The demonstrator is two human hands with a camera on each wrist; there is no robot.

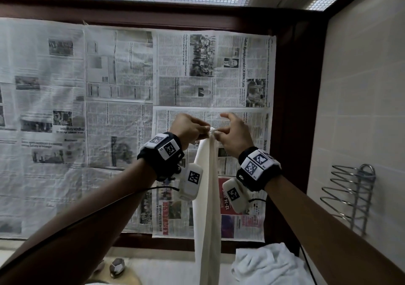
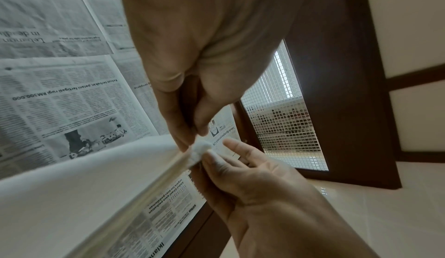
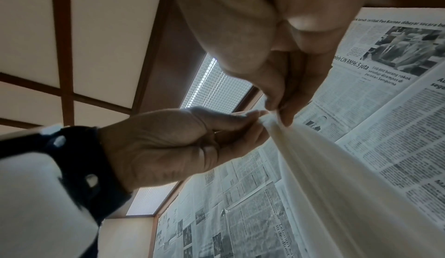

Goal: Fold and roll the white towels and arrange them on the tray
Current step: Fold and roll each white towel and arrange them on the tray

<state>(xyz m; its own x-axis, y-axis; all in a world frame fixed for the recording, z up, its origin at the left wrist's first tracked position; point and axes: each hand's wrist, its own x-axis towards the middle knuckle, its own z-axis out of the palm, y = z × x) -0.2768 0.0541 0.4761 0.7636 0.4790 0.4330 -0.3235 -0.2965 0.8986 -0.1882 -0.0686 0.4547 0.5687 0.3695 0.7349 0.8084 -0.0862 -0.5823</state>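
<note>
Towel held up by 1 top corner, ready for folding.
The white towel [image 1: 208, 197] is pinched aloft by left hand [image 1: 188, 129] and right hand [image 1: 233, 134] fingers; corners likely need spreading next.

Two hands [image 1: 189, 126] [image 1: 233, 132], two white towels [image 1: 208, 197] [image 1: 267, 265], one wire rack [image 1: 350, 194]

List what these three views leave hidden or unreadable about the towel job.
- Tray: in no view.
- Hanging towel: lower end cut off by the head view's bottom edge; folded or not, cannot tell.
- Crumpled towel: partly cut off there, partly behind the right forearm.
- Left hand and right hand: they pinch the top, but whether one corner or two is too bunched to tell.
</note>
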